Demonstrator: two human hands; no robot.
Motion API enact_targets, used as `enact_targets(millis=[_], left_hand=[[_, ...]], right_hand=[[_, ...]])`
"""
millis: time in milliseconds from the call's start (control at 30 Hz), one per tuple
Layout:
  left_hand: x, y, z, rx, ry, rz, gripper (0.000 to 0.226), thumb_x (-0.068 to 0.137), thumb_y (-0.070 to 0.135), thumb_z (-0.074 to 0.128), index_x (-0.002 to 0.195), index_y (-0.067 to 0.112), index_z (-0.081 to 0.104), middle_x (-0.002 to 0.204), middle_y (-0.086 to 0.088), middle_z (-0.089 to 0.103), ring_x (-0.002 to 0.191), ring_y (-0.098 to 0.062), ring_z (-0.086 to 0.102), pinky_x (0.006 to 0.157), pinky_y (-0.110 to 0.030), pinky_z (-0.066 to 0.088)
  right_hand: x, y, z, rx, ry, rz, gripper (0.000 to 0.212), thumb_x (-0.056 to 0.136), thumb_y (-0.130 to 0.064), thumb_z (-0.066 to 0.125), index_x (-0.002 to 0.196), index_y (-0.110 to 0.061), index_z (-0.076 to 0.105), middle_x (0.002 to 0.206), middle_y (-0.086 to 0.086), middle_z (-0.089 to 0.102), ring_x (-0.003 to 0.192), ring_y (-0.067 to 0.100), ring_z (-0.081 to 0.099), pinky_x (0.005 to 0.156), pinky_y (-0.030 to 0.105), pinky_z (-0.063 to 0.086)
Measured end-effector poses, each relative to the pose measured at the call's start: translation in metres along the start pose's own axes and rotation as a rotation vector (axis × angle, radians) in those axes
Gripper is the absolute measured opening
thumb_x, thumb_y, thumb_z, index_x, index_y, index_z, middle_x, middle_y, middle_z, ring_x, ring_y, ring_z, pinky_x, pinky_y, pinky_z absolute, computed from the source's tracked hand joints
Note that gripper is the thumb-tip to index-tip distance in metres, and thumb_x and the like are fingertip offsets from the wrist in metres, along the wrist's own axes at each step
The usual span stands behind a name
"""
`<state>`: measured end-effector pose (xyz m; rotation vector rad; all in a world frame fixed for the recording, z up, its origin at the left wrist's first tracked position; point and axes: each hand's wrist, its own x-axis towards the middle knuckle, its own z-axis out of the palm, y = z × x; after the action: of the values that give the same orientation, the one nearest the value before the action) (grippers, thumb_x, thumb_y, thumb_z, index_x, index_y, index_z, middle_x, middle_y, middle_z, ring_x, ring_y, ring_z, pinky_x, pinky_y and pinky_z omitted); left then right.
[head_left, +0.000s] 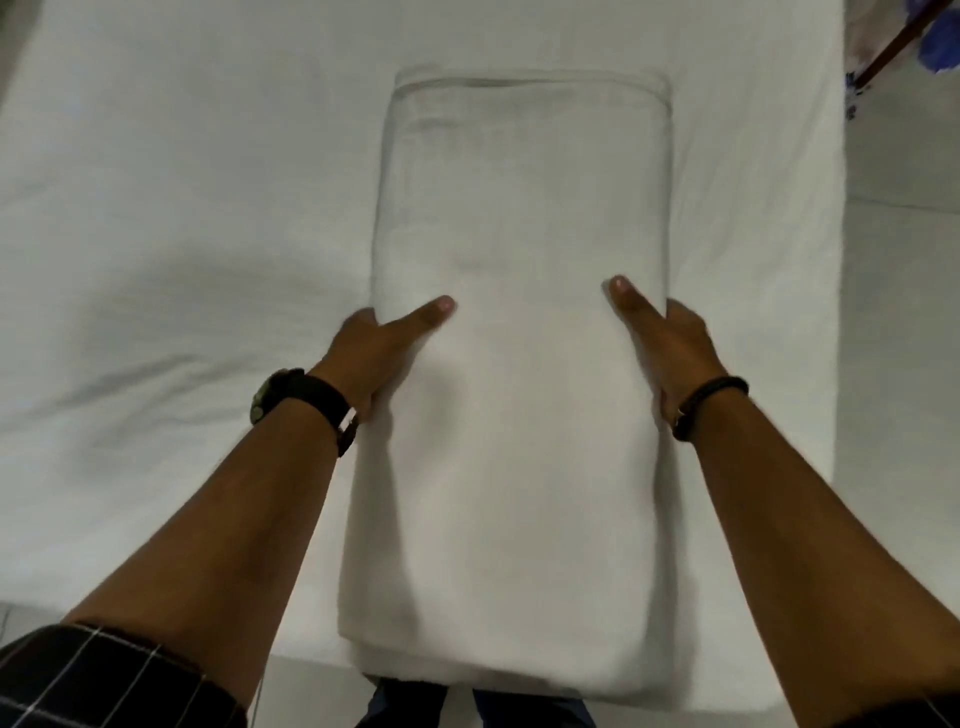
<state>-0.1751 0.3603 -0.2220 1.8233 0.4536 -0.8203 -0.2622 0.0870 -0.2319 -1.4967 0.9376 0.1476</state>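
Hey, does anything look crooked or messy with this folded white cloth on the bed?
Only small things. The folded cloth has lower layers peeking out unevenly at its far and near ends. Its near end sits right at the edge of the bed and may overhang slightly. The bed's cover is wrinkled on the left.

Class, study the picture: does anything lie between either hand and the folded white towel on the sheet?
Nothing visible does. The left hand and the right hand hold the folded towel by its long edges, thumbs on top. The other fingers are hidden at its sides.

Bedroom (white-sheeted bed (156, 218))
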Motion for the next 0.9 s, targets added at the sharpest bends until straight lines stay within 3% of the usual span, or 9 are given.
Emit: enact_targets(millis=[100, 167, 200, 267, 333, 533, 767, 900], left_hand=[[-0.013, -0.001, -0.012, -0.159, -0.289, -0.071, 0.077, 0.067, 0.047, 0.086, 0.132, 0.013, 0.060, 0.114, -0.008, 0.075, 0.099, -0.024, 0.073, 0.076, -0.034, 0.059], [-0.021, -0.005, -0.019, -0.215, -0.305, -0.101, 0.091, 0.070, 0.037, 0.086, 0.146, 0.011, 0.042, 0.127, -0.010, 0.068, 0.112, -0.029, 0.068, 0.094, -0.044, 0.055], [-0.028, -0.007, -0.023, -0.242, -0.304, -0.083, 0.091, 0.071, 0.033, 0.085, 0.147, 0.012, 0.040, 0.128, -0.010, 0.068, 0.113, -0.030, 0.067, 0.095, -0.046, 0.054], [-0.041, -0.011, -0.036, -0.293, -0.329, -0.015, 0.073, 0.072, 0.030, 0.082, 0.138, 0.017, 0.053, 0.121, -0.008, 0.072, 0.107, -0.029, 0.070, 0.084, -0.042, 0.059], [-0.055, -0.016, -0.056, -0.327, -0.341, 0.037, 0.059, 0.075, 0.028, 0.080, 0.130, 0.021, 0.060, 0.119, -0.008, 0.073, 0.107, -0.029, 0.070, 0.078, -0.038, 0.060], [-0.106, -0.042, -0.161, -0.448, -0.279, 0.149, 0.048, 0.076, 0.019, 0.076, 0.123, 0.023, 0.065, 0.119, -0.006, 0.073, 0.106, -0.026, 0.071, 0.075, -0.033, 0.060], [-0.182, -0.074, -0.363, -0.470, -0.195, 0.260, 0.043, 0.080, 0.016, 0.076, 0.122, 0.019, 0.066, 0.116, -0.009, 0.074, 0.103, -0.028, 0.072, 0.075, -0.035, 0.060], [-0.222, -0.089, -0.477, -0.448, -0.094, 0.296, 0.053, 0.073, 0.024, 0.081, 0.123, 0.020, 0.065, 0.114, -0.006, 0.075, 0.104, -0.026, 0.072, 0.079, -0.037, 0.060]], right_hand=[[-0.010, -0.002, 0.000, 0.127, -0.203, 0.126, 0.106, 0.055, -0.070, 0.079, 0.142, -0.021, 0.045, 0.133, -0.006, 0.061, 0.125, 0.012, 0.053, 0.112, 0.040, 0.035], [-0.021, -0.010, -0.001, 0.182, -0.257, 0.181, 0.090, 0.057, -0.061, 0.083, 0.133, -0.019, 0.058, 0.124, 0.001, 0.068, 0.116, 0.020, 0.063, 0.103, 0.042, 0.046], [-0.029, -0.013, 0.000, 0.204, -0.248, 0.178, 0.079, 0.060, -0.053, 0.085, 0.126, -0.015, 0.063, 0.115, 0.005, 0.072, 0.106, 0.023, 0.068, 0.093, 0.041, 0.053], [-0.050, -0.016, 0.005, 0.251, -0.195, 0.147, 0.067, 0.063, -0.042, 0.086, 0.119, -0.009, 0.066, 0.107, 0.011, 0.074, 0.096, 0.026, 0.072, 0.081, 0.040, 0.058], [-0.074, -0.020, 0.014, 0.291, -0.165, 0.104, 0.065, 0.064, -0.037, 0.085, 0.118, -0.007, 0.066, 0.108, 0.014, 0.074, 0.098, 0.029, 0.071, 0.082, 0.043, 0.058], [-0.163, -0.046, 0.100, 0.290, -0.226, -0.028, 0.059, 0.064, -0.034, 0.082, 0.110, -0.001, 0.068, 0.105, 0.018, 0.074, 0.095, 0.032, 0.072, 0.068, 0.034, 0.058], [-0.282, -0.076, 0.263, 0.314, -0.366, -0.112, 0.056, 0.072, -0.033, 0.076, 0.119, -0.004, 0.066, 0.114, 0.017, 0.071, 0.105, 0.031, 0.068, 0.077, 0.037, 0.058], [-0.343, -0.087, 0.366, 0.371, -0.433, -0.120, 0.056, 0.074, -0.033, 0.076, 0.121, -0.004, 0.065, 0.117, 0.018, 0.070, 0.108, 0.032, 0.067, 0.080, 0.040, 0.059]])
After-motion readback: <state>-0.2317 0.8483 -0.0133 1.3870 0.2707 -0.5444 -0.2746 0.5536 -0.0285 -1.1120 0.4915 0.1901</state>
